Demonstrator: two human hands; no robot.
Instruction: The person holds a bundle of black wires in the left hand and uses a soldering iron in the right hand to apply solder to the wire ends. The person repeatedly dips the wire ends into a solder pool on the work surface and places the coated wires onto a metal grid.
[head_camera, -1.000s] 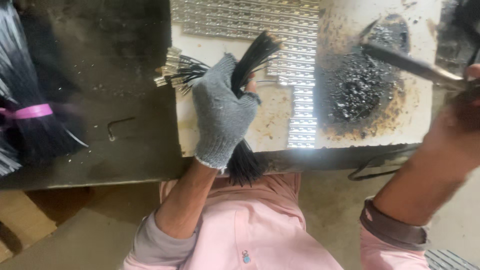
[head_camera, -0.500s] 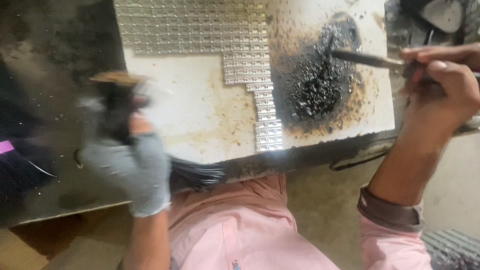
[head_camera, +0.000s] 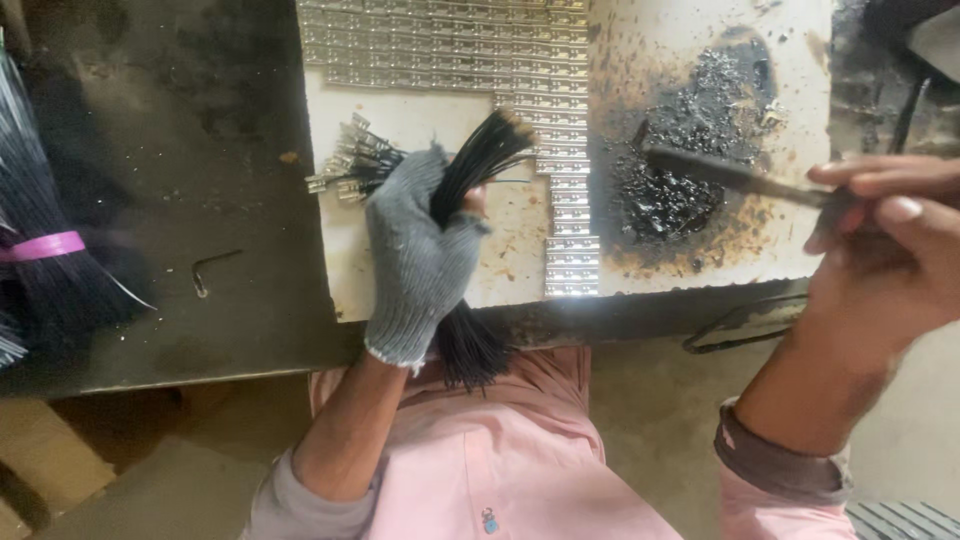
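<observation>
Left hand: The gloved left hand (head_camera: 420, 265) has come back over the white board (head_camera: 420, 110). Half a second ago it was out to the left, over the dark counter (head_camera: 180, 150).
Left fingers: They are closed tight around a bundle of black bristles (head_camera: 480, 165).
Bundle: It stands tilted in the fist, tips up over the board, its other end hanging past the counter edge.
Right hand: The bare right hand (head_camera: 880, 250) pinches a thin dark stick (head_camera: 730, 175). The stick tip sits on the black sticky patch (head_camera: 690, 150), much as before.
So: bundle and sticky patch are near each other again.
Around: small shiny metal pieces (head_camera: 345, 165) just beside the glove, rows of metal strips (head_camera: 450, 40), a bent key (head_camera: 215, 268), more bristles with a pink band (head_camera: 45, 245).
In the way: the column of strips lies between bundle and patch.
</observation>
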